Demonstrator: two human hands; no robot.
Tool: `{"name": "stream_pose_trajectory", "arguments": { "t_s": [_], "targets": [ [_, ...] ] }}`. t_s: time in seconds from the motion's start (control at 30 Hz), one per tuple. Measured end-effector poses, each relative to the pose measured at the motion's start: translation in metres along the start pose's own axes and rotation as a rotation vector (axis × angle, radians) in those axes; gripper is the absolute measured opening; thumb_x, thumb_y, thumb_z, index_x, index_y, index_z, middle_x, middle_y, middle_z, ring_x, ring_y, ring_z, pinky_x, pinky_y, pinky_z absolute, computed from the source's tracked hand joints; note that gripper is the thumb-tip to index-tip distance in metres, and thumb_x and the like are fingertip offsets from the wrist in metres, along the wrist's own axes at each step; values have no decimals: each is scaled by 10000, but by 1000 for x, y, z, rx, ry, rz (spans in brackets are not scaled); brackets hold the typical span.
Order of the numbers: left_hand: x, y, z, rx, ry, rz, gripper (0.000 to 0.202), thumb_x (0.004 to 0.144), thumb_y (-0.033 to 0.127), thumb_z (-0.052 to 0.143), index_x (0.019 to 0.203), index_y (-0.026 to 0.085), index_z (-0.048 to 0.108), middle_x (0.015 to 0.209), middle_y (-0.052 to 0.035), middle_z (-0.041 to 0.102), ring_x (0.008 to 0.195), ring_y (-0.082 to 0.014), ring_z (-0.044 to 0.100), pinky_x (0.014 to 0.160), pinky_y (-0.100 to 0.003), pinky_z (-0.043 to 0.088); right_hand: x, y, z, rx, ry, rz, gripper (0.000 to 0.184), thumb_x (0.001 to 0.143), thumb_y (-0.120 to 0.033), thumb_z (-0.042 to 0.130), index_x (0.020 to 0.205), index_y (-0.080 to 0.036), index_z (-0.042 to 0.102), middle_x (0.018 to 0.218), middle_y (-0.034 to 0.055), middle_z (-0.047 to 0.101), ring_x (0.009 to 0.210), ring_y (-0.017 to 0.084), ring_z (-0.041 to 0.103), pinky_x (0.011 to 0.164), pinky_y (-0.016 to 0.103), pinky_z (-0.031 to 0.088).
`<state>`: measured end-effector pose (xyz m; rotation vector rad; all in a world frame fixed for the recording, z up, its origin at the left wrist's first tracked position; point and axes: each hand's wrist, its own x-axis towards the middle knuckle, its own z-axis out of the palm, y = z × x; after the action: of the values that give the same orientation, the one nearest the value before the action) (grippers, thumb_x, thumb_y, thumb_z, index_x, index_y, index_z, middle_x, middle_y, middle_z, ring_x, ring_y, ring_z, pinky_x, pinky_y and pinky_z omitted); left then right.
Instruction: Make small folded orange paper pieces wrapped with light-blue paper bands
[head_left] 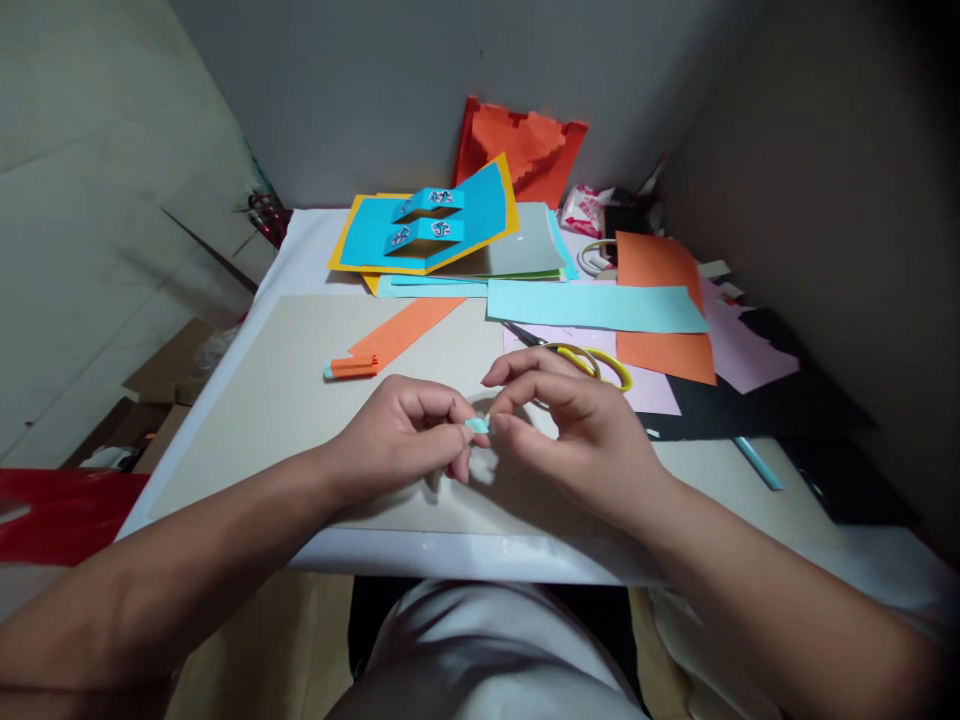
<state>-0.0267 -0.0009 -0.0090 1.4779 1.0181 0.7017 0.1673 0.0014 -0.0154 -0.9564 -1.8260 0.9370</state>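
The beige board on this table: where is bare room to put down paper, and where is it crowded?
The widest bare patch of the beige board lies left of the left hand, below the orange paper strip. A smaller one lies right of the right hand, below the black sheet. The far right is crowded around the yellow-handled scissors.

Two hands are working at centre: the left hand [397,435] and the right hand [577,440] are pinching one small light-blue paper scrap [477,425] between them. The worktop [465,550] is carrying one pair of yellow-handled scissors [592,367] right of centre, one blue-and-yellow pop-up card [424,225] at upper centre, one long orange paper strip [405,330] left of centre, and one wide light-blue paper strip [596,305] above the scissors.
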Motion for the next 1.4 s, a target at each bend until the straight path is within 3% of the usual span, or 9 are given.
{"name": "stream_pose_trajectory", "arguments": {
  "t_s": [0.23,0.43,0.5,0.57,0.7,0.9,1.13,1.3,1.4],
  "targets": [
    [-1,0,-5,-15,45,19,179,742,106,569,639,164,704,499,20,665,481,-87,567,541,-209,451,10,12,-12,73,66,240,111,815,-184,606,705,-191,592,922,50,651,903,213,633,766,345,506],
    [-1,3,-3,11,63,12,188,753,116,591,577,159,642,505,21,652,511,-88,580,575,-206,478,5,2,-11,34,29,77,153,843,-312,673,944,-209,620,1001,46,656,957,201,626,804,326,508],
    [0,2,-1,33,37,1,179,761,133,606,587,155,638,523,18,655,502,-87,572,528,-197,456,2,-4,-5,-38,22,-43,228,769,-301,774,914,-198,632,976,48,670,964,199,628,840,323,494],
    [0,1,-1,45,17,20,172,770,130,604,604,151,647,541,15,663,511,-82,573,536,-191,461,0,-6,-1,-63,72,-95,107,803,-211,739,808,-187,635,900,43,682,908,175,642,836,311,486],
    [0,-1,-2,24,29,67,207,766,93,583,577,156,638,536,19,664,551,-80,603,692,-216,527,2,-1,-1,51,109,-6,134,854,-163,674,736,-189,617,827,32,693,837,161,654,781,302,491],
    [0,-1,-4,13,65,101,191,772,101,584,613,160,671,529,22,666,533,-86,605,590,-202,505,5,8,-4,214,73,216,176,947,-273,577,799,-216,499,906,40,752,841,173,680,729,303,480],
    [6,-5,-6,1,106,99,180,812,167,605,669,146,712,529,1,668,521,-97,598,548,-209,489,5,13,-2,306,-59,156,23,951,-209,517,967,-220,527,948,15,659,854,150,626,736,285,463],
    [9,-8,-7,-23,106,88,161,827,166,600,733,139,729,543,5,669,514,-92,579,540,-206,476,7,8,-4,224,-93,155,123,875,-159,513,853,-187,631,837,11,634,806,150,589,730,288,445],
    [10,-8,-6,-13,110,73,171,828,169,599,710,134,718,552,0,667,516,-95,576,536,-209,472,7,8,-2,265,-79,246,70,849,-242,621,816,-184,642,794,10,646,744,147,591,680,281,460]
  ]
}}
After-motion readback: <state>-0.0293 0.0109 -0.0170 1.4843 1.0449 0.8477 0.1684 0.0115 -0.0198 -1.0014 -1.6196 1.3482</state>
